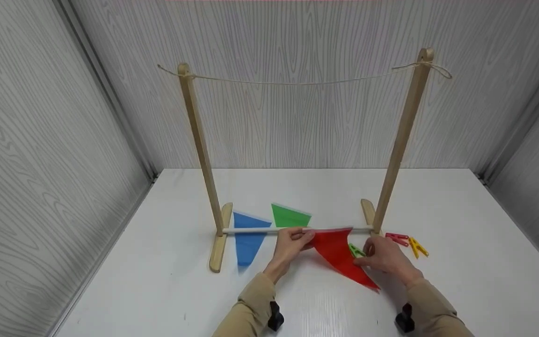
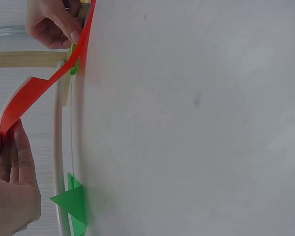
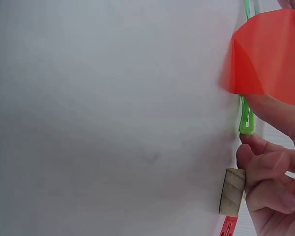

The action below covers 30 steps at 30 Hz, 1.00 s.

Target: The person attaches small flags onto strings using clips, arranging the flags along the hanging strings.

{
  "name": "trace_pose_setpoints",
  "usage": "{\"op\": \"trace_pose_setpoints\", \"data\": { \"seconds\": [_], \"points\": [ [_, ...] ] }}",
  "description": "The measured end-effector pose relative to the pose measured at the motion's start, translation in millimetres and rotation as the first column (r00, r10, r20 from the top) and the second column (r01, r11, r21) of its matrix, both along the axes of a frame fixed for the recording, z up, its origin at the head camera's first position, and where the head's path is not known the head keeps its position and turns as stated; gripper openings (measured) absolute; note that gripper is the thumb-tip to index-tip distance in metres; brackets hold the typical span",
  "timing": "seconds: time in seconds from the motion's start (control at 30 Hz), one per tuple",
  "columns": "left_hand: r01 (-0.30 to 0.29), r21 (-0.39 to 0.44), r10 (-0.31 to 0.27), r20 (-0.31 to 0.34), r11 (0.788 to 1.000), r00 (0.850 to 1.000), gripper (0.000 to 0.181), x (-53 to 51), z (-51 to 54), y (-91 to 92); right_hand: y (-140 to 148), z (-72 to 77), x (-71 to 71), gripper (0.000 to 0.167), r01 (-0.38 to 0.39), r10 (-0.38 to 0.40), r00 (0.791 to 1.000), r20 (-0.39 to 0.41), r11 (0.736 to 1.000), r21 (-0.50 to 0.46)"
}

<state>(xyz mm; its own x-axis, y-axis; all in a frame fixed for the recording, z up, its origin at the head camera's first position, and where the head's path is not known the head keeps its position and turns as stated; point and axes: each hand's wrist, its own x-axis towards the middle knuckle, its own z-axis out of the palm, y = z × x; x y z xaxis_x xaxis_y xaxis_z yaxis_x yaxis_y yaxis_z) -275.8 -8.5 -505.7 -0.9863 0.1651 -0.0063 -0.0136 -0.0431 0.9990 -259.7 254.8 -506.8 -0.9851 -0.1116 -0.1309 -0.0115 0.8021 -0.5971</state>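
Observation:
My left hand pinches the upper left corner of a red triangular pennant, which hangs slanting down to the right. At the pennant's right side, my right hand holds a light green clothespin between thumb and forefinger. In the right wrist view, this clothespin stands just above the table, beside the pennant. Partly under the stand's white crossbar lies a blue pennant. Behind the bar is a green pennant.
Two wooden posts on flat feet carry a slack string tied between their tops. Red clothespins and a yellow one lie right of the right post. Pale wood-grain walls surround the white table.

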Motion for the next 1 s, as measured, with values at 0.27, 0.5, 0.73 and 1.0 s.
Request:
{"op": "trace_pose_setpoints", "data": {
  "seconds": [0.27,0.5,0.73,1.0],
  "points": [
    [-0.006,-0.026,0.006,-0.005,1.000,1.000,0.028,1.5,-0.3,-1.8,-1.9,-4.4,-4.5,0.040,-0.015,0.015,0.999,-0.043,1.000,-0.016],
    [-0.016,-0.027,0.016,0.012,1.000,1.000,0.028,1.7,1.2,-2.9,-3.3,-5.8,-6.8,0.034,-0.033,0.030,0.997,-0.071,0.999,-0.043],
    [-0.021,-0.019,0.022,0.006,1.000,1.000,0.029,1.3,0.7,-5.0,-1.9,-5.9,-4.4,0.031,-0.050,0.044,0.991,-0.127,0.998,-0.043],
    [-0.014,-0.012,0.014,-0.001,1.000,1.000,0.030,0.5,0.9,-6.8,0.4,-7.8,-6.5,0.028,-0.052,0.034,0.991,-0.133,0.990,-0.133]
  ]
}}
